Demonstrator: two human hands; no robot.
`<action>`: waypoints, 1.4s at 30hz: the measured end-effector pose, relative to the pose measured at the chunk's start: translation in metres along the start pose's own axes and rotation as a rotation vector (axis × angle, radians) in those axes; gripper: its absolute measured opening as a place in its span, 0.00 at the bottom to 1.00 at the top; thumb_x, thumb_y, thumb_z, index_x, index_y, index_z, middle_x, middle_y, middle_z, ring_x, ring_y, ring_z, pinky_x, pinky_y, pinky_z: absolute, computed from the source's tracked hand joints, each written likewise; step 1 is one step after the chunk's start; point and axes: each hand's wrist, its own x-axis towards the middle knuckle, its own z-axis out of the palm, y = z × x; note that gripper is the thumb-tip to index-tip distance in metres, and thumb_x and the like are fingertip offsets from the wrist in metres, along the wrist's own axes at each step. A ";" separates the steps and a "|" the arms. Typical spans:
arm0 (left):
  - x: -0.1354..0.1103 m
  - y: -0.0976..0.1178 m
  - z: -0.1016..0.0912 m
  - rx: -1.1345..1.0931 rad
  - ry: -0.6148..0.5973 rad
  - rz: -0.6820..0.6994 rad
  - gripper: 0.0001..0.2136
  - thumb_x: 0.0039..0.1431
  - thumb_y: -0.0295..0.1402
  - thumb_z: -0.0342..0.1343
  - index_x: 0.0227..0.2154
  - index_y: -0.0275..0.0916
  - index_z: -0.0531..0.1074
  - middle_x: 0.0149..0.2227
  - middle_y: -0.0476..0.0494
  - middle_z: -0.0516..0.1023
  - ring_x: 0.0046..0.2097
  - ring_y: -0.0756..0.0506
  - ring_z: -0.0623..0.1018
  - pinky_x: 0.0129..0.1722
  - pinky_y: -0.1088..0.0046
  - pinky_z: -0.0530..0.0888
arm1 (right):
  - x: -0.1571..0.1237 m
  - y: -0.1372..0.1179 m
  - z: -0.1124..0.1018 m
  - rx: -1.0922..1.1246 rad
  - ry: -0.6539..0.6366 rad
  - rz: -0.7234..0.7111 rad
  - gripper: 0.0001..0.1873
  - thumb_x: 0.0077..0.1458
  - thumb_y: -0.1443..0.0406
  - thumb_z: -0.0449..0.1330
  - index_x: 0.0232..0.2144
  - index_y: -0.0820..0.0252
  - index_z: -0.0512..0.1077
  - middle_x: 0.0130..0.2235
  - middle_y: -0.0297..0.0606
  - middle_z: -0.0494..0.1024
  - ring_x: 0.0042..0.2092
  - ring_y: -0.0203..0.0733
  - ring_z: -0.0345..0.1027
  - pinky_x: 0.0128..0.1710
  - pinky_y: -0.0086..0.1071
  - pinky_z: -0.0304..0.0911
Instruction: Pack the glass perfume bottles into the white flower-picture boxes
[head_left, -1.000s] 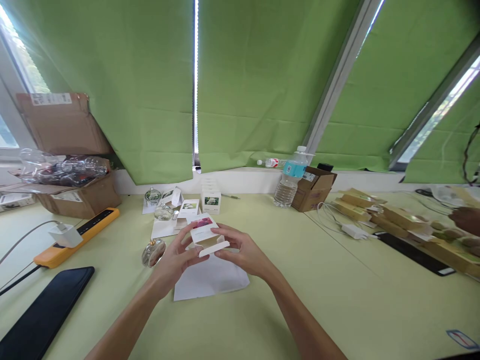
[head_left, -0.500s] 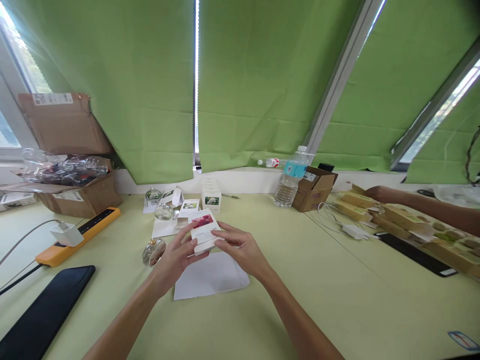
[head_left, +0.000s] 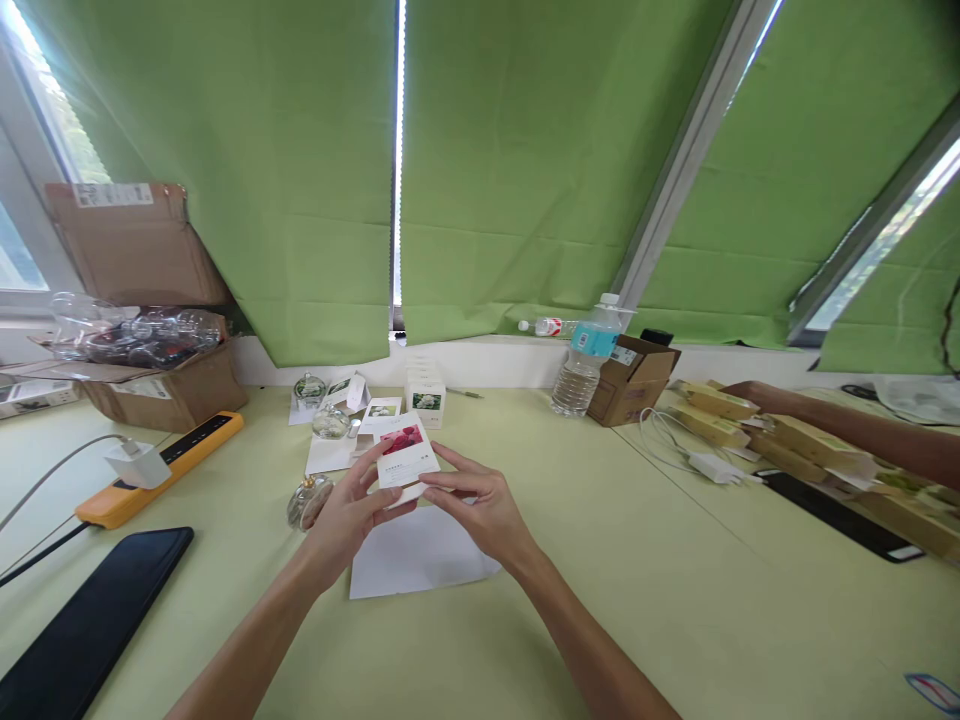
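Observation:
Both my hands hold a small white box with a pink flower picture (head_left: 405,455) above the table. My left hand (head_left: 349,515) grips its left and lower side, fingers curled round it. My right hand (head_left: 472,500) pinches its right lower edge with the fingertips. Under the hands lies a white sheet of paper (head_left: 420,558). A round glass bottle (head_left: 306,500) lies just left of my left hand.
Further back stand more small white boxes (head_left: 425,392) and glass bottles (head_left: 328,422). An orange power strip (head_left: 161,465) and a black phone (head_left: 90,620) lie at the left, a water bottle (head_left: 585,362) and cardboard box (head_left: 632,378) behind. Another person's arm (head_left: 847,428) reaches over tan boxes at the right.
The box's open flap has been pressed shut and the box tilted up toward me. The other person's arm has reached in over the tan boxes at the right.

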 end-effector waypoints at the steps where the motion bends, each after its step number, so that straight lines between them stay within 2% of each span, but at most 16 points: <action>1: 0.000 0.000 0.000 0.002 0.003 -0.002 0.28 0.55 0.31 0.58 0.59 0.52 0.60 0.58 0.45 0.67 0.56 0.39 0.70 0.55 0.55 0.70 | 0.000 0.001 0.000 -0.011 0.007 0.006 0.12 0.51 0.58 0.63 0.39 0.51 0.79 0.56 0.38 0.69 0.48 0.51 0.72 0.39 0.39 0.73; 3: 0.000 0.000 -0.001 0.008 0.003 -0.012 0.28 0.55 0.31 0.58 0.59 0.51 0.59 0.56 0.44 0.69 0.53 0.39 0.72 0.55 0.55 0.70 | 0.000 0.002 0.000 -0.034 0.018 0.012 0.12 0.51 0.58 0.63 0.39 0.51 0.79 0.57 0.38 0.68 0.43 0.49 0.74 0.35 0.37 0.73; 11: 0.001 -0.001 -0.002 0.011 0.006 -0.011 0.30 0.55 0.32 0.59 0.59 0.52 0.58 0.56 0.43 0.70 0.53 0.39 0.73 0.54 0.55 0.70 | 0.000 0.000 0.000 -0.046 0.021 0.021 0.11 0.51 0.59 0.63 0.37 0.54 0.79 0.56 0.39 0.70 0.43 0.49 0.74 0.32 0.35 0.72; 18: -0.001 0.000 0.000 0.052 -0.030 0.002 0.30 0.54 0.33 0.61 0.59 0.54 0.58 0.59 0.45 0.66 0.54 0.39 0.72 0.55 0.57 0.69 | 0.001 0.003 -0.001 -0.064 0.051 -0.010 0.10 0.51 0.59 0.62 0.35 0.54 0.79 0.54 0.39 0.72 0.41 0.48 0.74 0.33 0.36 0.72; 22: 0.000 -0.002 0.000 0.109 -0.021 -0.011 0.35 0.50 0.32 0.64 0.60 0.56 0.56 0.58 0.44 0.67 0.52 0.40 0.73 0.55 0.56 0.68 | 0.001 0.004 -0.001 -0.037 0.054 0.021 0.09 0.50 0.59 0.62 0.34 0.56 0.78 0.54 0.41 0.72 0.39 0.45 0.75 0.33 0.36 0.72; 27: 0.001 -0.002 -0.001 0.127 0.016 -0.012 0.34 0.50 0.33 0.64 0.59 0.54 0.57 0.55 0.44 0.70 0.50 0.40 0.75 0.54 0.56 0.69 | 0.001 -0.002 -0.001 0.020 0.030 0.115 0.09 0.49 0.59 0.63 0.32 0.57 0.73 0.55 0.42 0.70 0.34 0.41 0.75 0.31 0.34 0.70; 30: 0.001 -0.001 -0.001 0.152 0.020 -0.008 0.33 0.50 0.34 0.64 0.59 0.55 0.58 0.56 0.45 0.69 0.51 0.40 0.73 0.54 0.56 0.68 | 0.000 -0.005 -0.003 0.033 0.024 0.142 0.09 0.49 0.59 0.63 0.31 0.58 0.71 0.55 0.43 0.71 0.33 0.40 0.75 0.31 0.33 0.69; 36: 0.000 -0.001 -0.003 0.160 -0.034 0.019 0.29 0.54 0.36 0.61 0.58 0.55 0.59 0.60 0.46 0.64 0.54 0.39 0.70 0.52 0.57 0.71 | 0.000 -0.003 -0.004 0.047 0.045 0.158 0.12 0.49 0.58 0.64 0.32 0.57 0.68 0.54 0.43 0.72 0.33 0.39 0.74 0.32 0.33 0.68; 42: -0.001 -0.001 -0.002 0.167 -0.042 0.035 0.29 0.54 0.36 0.60 0.58 0.53 0.58 0.60 0.44 0.64 0.54 0.38 0.70 0.52 0.56 0.72 | 0.001 -0.001 -0.004 0.077 0.034 0.144 0.15 0.49 0.59 0.64 0.40 0.55 0.71 0.55 0.41 0.70 0.37 0.40 0.74 0.35 0.35 0.70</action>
